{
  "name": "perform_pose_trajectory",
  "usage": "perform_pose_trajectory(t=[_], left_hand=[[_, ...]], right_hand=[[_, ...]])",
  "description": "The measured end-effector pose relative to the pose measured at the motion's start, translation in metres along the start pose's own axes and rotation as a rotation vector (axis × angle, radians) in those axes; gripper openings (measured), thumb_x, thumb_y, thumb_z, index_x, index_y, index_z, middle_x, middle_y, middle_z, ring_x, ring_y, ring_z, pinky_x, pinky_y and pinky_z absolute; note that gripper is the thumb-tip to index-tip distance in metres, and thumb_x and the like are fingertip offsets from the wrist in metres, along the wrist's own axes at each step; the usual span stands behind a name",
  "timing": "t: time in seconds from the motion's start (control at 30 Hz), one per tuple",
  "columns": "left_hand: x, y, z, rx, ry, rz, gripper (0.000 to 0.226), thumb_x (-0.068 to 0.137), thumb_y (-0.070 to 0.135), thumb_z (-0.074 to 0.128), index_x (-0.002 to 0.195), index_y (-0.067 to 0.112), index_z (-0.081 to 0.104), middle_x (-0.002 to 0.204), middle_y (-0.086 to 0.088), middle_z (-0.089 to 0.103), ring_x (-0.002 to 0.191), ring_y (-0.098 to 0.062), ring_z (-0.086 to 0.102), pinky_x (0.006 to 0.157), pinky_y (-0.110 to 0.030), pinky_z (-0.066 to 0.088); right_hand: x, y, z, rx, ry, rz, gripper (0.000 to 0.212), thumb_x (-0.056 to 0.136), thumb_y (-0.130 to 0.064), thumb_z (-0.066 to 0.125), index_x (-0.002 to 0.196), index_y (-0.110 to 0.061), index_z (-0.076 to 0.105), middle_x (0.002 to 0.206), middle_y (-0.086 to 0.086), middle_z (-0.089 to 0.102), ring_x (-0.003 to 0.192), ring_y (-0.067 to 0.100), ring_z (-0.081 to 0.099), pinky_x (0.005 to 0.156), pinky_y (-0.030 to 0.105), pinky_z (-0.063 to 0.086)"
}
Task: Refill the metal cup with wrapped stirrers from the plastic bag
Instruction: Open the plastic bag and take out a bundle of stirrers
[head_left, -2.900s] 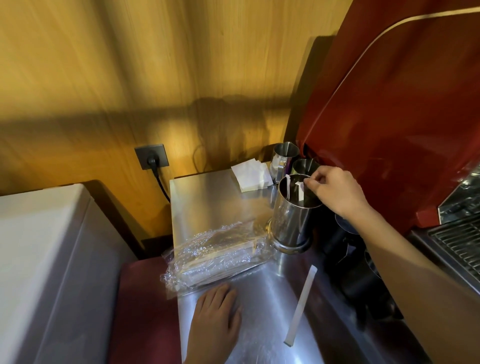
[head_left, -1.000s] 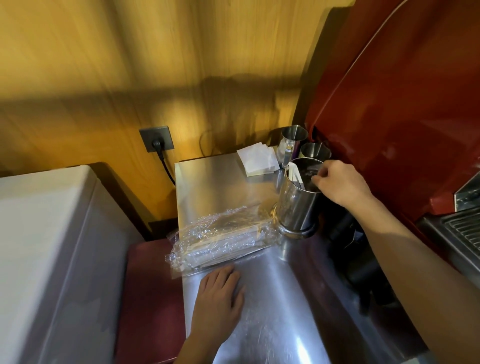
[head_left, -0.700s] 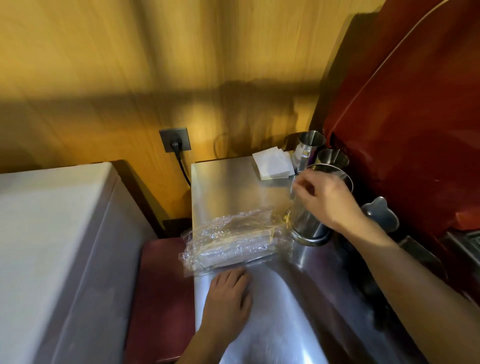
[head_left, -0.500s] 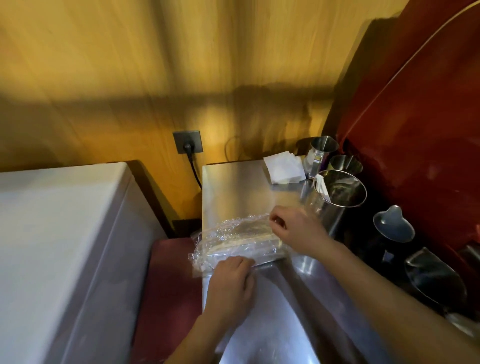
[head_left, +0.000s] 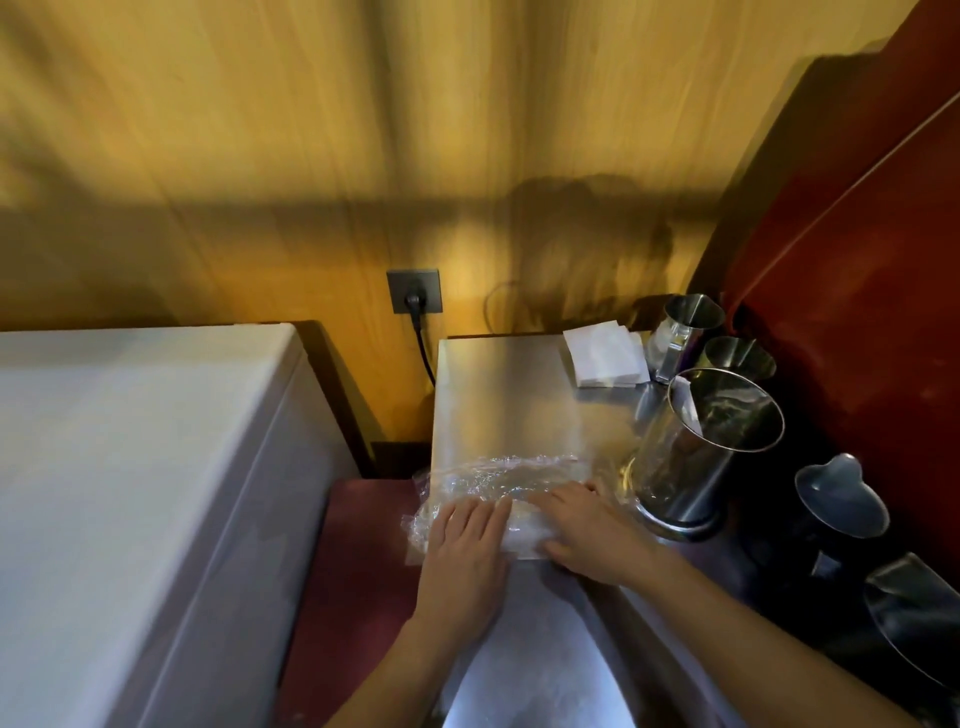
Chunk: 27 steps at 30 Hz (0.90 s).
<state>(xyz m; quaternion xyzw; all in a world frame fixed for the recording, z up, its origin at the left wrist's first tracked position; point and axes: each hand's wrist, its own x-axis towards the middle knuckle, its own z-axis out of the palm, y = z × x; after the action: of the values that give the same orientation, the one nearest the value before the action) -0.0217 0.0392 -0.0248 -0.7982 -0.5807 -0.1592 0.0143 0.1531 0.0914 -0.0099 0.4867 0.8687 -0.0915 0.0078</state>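
Note:
The clear plastic bag (head_left: 493, 478) of wrapped stirrers lies crumpled on the steel counter (head_left: 498, 395). My left hand (head_left: 465, 545) lies flat on the bag's left part, fingers together. My right hand (head_left: 587, 530) rests on the bag's right end, thumb under its edge; whether it grips the plastic is unclear. The tall metal cup (head_left: 691, 457) stands upright just right of the bag, touching its end. A couple of white wrapped stirrers (head_left: 685, 402) lean against the cup's inner left wall.
White napkins (head_left: 605, 356) lie at the counter's back. Two smaller steel cups (head_left: 691, 332) stand behind the tall cup. Dark pitchers (head_left: 841, 509) line the right side below a red machine (head_left: 857, 260). A white appliance (head_left: 130, 493) sits left; a plugged socket (head_left: 414, 291) is on the wall.
My right hand left the metal cup's rim and came down left onto the bag. My left hand slid forward onto the bag. The camera shifted left.

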Motion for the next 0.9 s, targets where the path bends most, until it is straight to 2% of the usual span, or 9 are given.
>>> perform_pose_trajectory(t=[0.1, 0.2, 0.3, 0.37, 0.43, 0.57, 0.73, 0.83, 0.9], left_hand=[[0.000, 0.003, -0.002, 0.006, 0.016, 0.035, 0.054, 0.055, 0.026, 0.073, 0.108, 0.021, 0.062, 0.095, 0.002, 0.066, 0.093, -0.023, 0.062, 0.092, -0.033, 0.031], [-0.001, 0.005, -0.004, 0.000, 0.025, 0.037, 0.041, 0.052, 0.021, 0.071, 0.093, 0.024, 0.063, 0.097, 0.001, 0.066, 0.097, -0.023, 0.061, 0.094, -0.034, 0.032], [-0.005, 0.008, -0.006, 0.028, 0.004, 0.040, 0.037, 0.051, 0.022, 0.075, 0.088, 0.022, 0.067, 0.115, -0.001, 0.068, 0.113, -0.021, 0.060, 0.101, -0.036, 0.041], [-0.008, 0.010, -0.007, 0.015, -0.024, 0.046, 0.037, 0.052, 0.023, 0.076, 0.088, 0.021, 0.067, 0.122, 0.000, 0.065, 0.119, -0.018, 0.056, 0.103, -0.037, 0.035], [-0.009, 0.013, -0.009, -0.005, -0.053, 0.056, 0.036, 0.052, 0.025, 0.076, 0.087, 0.021, 0.067, 0.123, 0.002, 0.065, 0.120, -0.015, 0.056, 0.101, -0.034, 0.029], [-0.013, 0.014, -0.016, 0.022, -0.087, 0.054, 0.042, 0.051, 0.029, 0.075, 0.091, 0.022, 0.066, 0.110, 0.009, 0.070, 0.110, -0.007, 0.060, 0.100, -0.033, 0.027], [-0.018, 0.017, -0.022, -0.026, -0.066, -0.005, 0.065, 0.059, 0.041, 0.062, 0.122, 0.026, 0.053, 0.092, 0.007, 0.062, 0.088, -0.016, 0.061, 0.095, -0.033, 0.027], [-0.014, 0.019, -0.026, -0.042, -0.031, -0.011, 0.049, 0.064, 0.058, 0.050, 0.097, 0.023, 0.063, 0.091, -0.002, 0.061, 0.090, -0.024, 0.060, 0.093, -0.035, 0.028], [-0.011, 0.020, -0.027, -0.051, -0.011, -0.026, 0.041, 0.065, 0.054, 0.051, 0.085, 0.020, 0.062, 0.104, -0.009, 0.065, 0.104, -0.028, 0.060, 0.098, -0.037, 0.027]], right_hand=[[0.007, 0.002, -0.004, 0.102, -0.023, -0.061, 0.045, 0.080, -0.043, 0.053, 0.120, -0.021, 0.051, 0.123, 0.003, 0.058, 0.115, 0.019, 0.048, 0.098, 0.035, 0.030], [0.016, 0.007, -0.015, 0.338, 0.000, 0.008, 0.028, 0.080, -0.045, 0.055, 0.097, -0.024, 0.060, 0.086, -0.004, 0.065, 0.077, 0.013, 0.054, 0.068, 0.026, 0.037], [0.031, 0.014, -0.018, 0.309, 0.031, 0.078, 0.020, 0.082, -0.035, 0.059, 0.099, -0.023, 0.059, 0.090, -0.004, 0.061, 0.089, 0.020, 0.058, 0.073, 0.030, 0.041], [0.042, 0.017, -0.016, 0.214, 0.046, 0.106, 0.032, 0.081, -0.032, 0.060, 0.108, -0.017, 0.056, 0.111, 0.004, 0.061, 0.107, 0.026, 0.053, 0.090, 0.036, 0.037], [0.049, 0.016, -0.015, 0.227, -0.005, 0.151, 0.043, 0.077, -0.038, 0.063, 0.113, -0.018, 0.052, 0.118, 0.003, 0.059, 0.112, 0.025, 0.051, 0.092, 0.036, 0.029], [0.055, 0.012, -0.007, 0.162, -0.120, 0.155, 0.039, 0.073, -0.039, 0.064, 0.106, -0.024, 0.048, 0.110, 0.000, 0.055, 0.110, 0.023, 0.047, 0.085, 0.038, 0.022], [0.060, 0.006, -0.012, 0.172, -0.207, 0.116, 0.007, 0.082, -0.029, 0.055, 0.076, -0.025, 0.056, 0.080, -0.005, 0.056, 0.098, 0.022, 0.054, 0.096, 0.042, 0.022], [0.063, 0.001, -0.020, 0.285, -0.137, 0.135, 0.022, 0.082, -0.024, 0.054, 0.061, -0.020, 0.053, 0.069, 0.000, 0.056, 0.080, 0.025, 0.057, 0.085, 0.038, 0.037], [0.066, -0.001, -0.028, 0.328, -0.102, 0.150, 0.020, 0.086, -0.022, 0.052, 0.067, -0.016, 0.055, 0.076, 0.011, 0.062, 0.080, 0.031, 0.060, 0.072, 0.034, 0.044]])
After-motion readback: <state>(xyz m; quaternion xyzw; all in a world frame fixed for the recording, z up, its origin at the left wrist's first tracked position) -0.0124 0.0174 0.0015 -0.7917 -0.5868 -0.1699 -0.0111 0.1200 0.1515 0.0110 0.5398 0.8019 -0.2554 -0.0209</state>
